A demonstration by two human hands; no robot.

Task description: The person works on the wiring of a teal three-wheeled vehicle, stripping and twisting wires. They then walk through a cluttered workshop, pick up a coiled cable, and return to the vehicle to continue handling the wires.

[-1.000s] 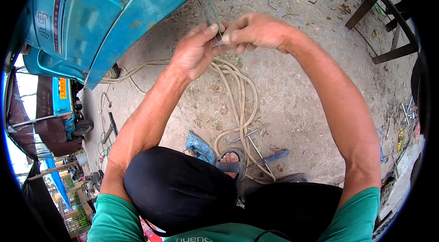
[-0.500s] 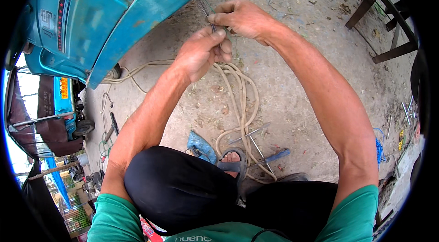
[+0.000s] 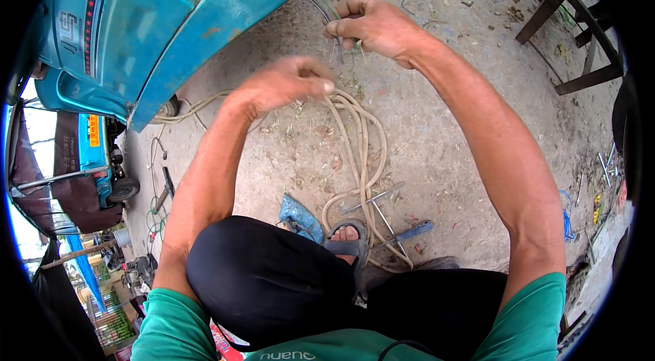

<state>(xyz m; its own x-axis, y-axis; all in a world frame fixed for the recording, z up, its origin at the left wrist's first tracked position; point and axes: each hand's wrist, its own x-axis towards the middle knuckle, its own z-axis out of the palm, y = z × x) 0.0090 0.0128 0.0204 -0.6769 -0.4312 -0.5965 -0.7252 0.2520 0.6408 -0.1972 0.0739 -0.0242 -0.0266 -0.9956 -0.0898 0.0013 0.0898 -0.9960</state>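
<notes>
Item: a bundle of thin wires (image 3: 318, 5), emerging at the lower edge of a teal vehicle panel (image 3: 232, 26), top centre, ends pointing back toward the person.

Right hand (image 3: 368, 26): closed in a pinch, thumb against fingers, gripping the wires near their ends.

Left hand (image 3: 290, 81): below and to the left, apart from the bundle; blurred, fingers curled, thumb and forefinger close together. Whether it holds anything cannot be told.

Handling notes (judgement): a light, steady pinch close to the ends suits such fine strands; slack toward the panel spares them a tug; strands fanned side by side can be taken singly; the left fingertips work best at the loose tips, clear of the pinch.

Appearance: slender, several strands, mostly dark to grey, one greenish; roughly parallel above the pinch, splayed into wispy, pale tips below. Exact count and any bared metal: too small to tell.

Adjacent: looped beige rope (image 3: 363, 129) on the ground (image 3: 450, 149).
</notes>
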